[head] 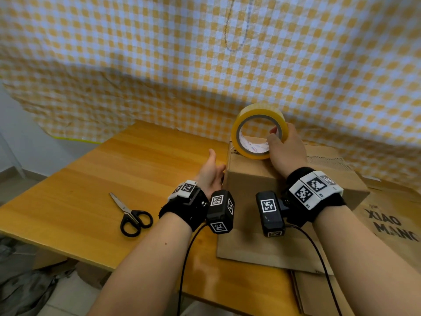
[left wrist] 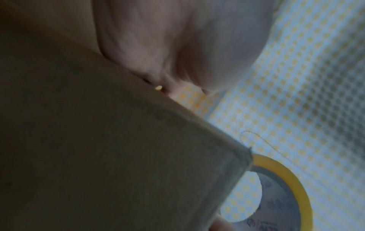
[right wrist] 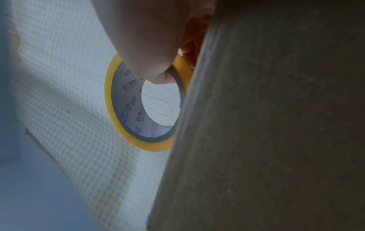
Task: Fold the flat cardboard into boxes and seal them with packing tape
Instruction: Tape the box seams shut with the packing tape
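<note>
**One box standing, tape roll poised over its top**

A folded cardboard box [head: 255, 176] is standing toward the right side of the table [head: 136, 160], sitting on flat cardboard sheets [head: 341, 185] that are lying along the right edge; so the folding of this box is looking done, while the sealing seems to be only beginning (no strip of tape is plainly showing on the top from here). The right hand [head: 286, 151] is gripping the yellow tape roll [head: 259, 131], thumb hooked into its core and fingers wrapping the outside, and is holding it upright on the box's far top edge; the left hand [head: 211, 172] is lying flat, fingers relaxed and straight, bracing the box's left wall. Black scissors [head: 132, 215] are resting untouched near the table's front edge, well apart from the box; cutting is judged to be still ahead, and the remaining flat sheets are waiting to be folded.

Writing: the roll's inner core [right wrist: 128, 100] is bearing repeated "CCTV" print in red and blue, with smaller characters too small to read; a flat sheet at the right edge is showing "XIAO MANG" [head: 391, 226], seen upside down.
</note>
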